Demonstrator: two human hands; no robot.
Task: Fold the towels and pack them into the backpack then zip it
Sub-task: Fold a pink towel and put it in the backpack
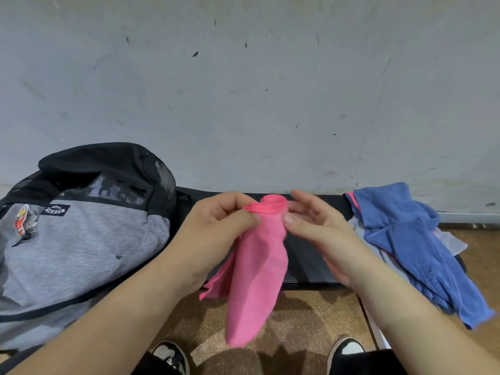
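A pink towel (257,269) hangs bunched in front of me, its lower end dangling toward the floor. My left hand (216,226) pinches its top edge with curled fingers. My right hand (316,226) holds the other side of the top, thumb against the cloth and fingers loosely spread behind it. A grey and black backpack (81,239) lies on the left, its black top flap toward the wall. A blue towel (405,239) lies crumpled at the right on top of paler cloths.
A low black bench (305,255) runs under the backpack and the towel pile, against a scuffed grey wall (243,90). Brown speckled floor (297,315) lies below, with my two black-and-white shoes (170,355) at the bottom edge.
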